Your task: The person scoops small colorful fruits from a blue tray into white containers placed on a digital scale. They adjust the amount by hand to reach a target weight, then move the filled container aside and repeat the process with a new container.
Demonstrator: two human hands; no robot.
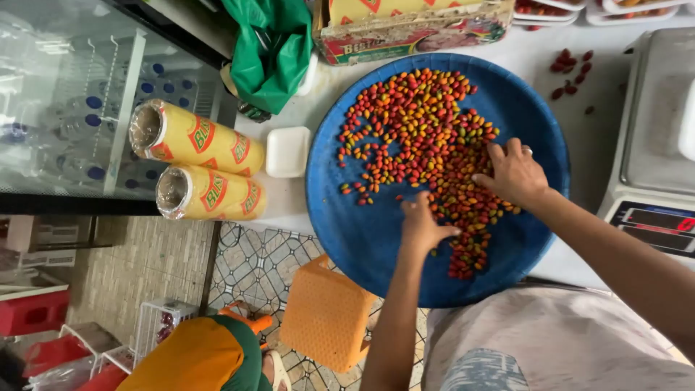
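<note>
Left hand (422,226) grip pinching small fruits (427,152), right hand (515,174) spread flat on them; blue tray (340,217) overhangs worktop (289,203) edge, bare blue at left.

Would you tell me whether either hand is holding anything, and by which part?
It cannot be told: the left hand and right hand rest, fingers down, among the small red and yellow fruits; any grip is hidden.

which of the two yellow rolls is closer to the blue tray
The lower yellow roll: its right end lies nearer the blue tray than the upper yellow roll, which sits further up and left.
</note>
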